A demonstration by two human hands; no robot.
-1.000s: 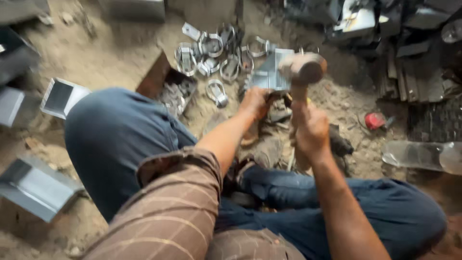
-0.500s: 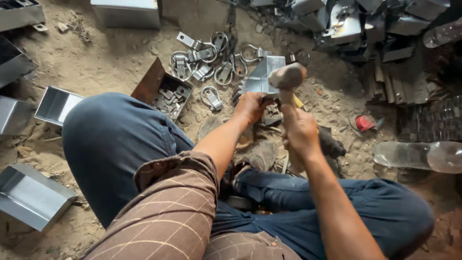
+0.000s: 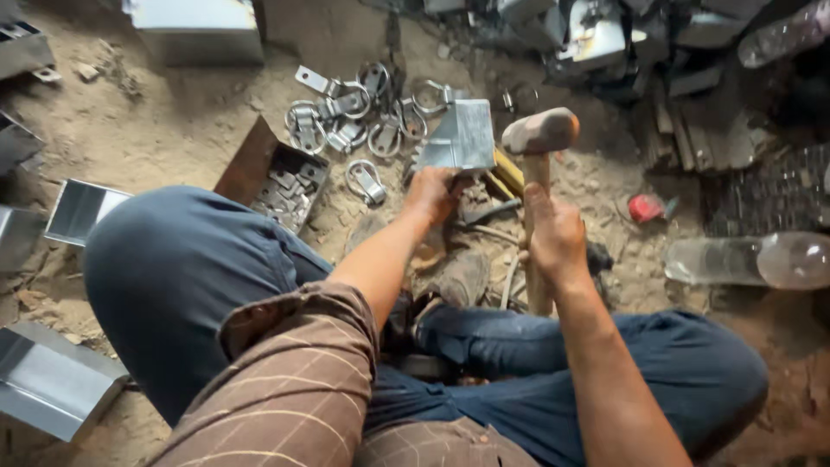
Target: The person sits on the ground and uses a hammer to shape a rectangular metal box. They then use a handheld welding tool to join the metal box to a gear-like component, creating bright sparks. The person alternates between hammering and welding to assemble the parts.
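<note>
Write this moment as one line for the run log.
left hand: holds sheet-metal piece | right hand: grips hammer, head raised | metal ring clips on dirt

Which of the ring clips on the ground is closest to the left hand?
The lone ring clip lying just left of the left hand, beside the rusty tray. The others sit bunched farther up in the pile.

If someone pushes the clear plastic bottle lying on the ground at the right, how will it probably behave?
The bottle lies on its side, so a push across its round body would probably roll it, though the rough, sandy ground may stop it soon. It looks clear and thin-walled, so it is likely light and may dent when squeezed. Whether it holds liquid cannot be told.
</note>
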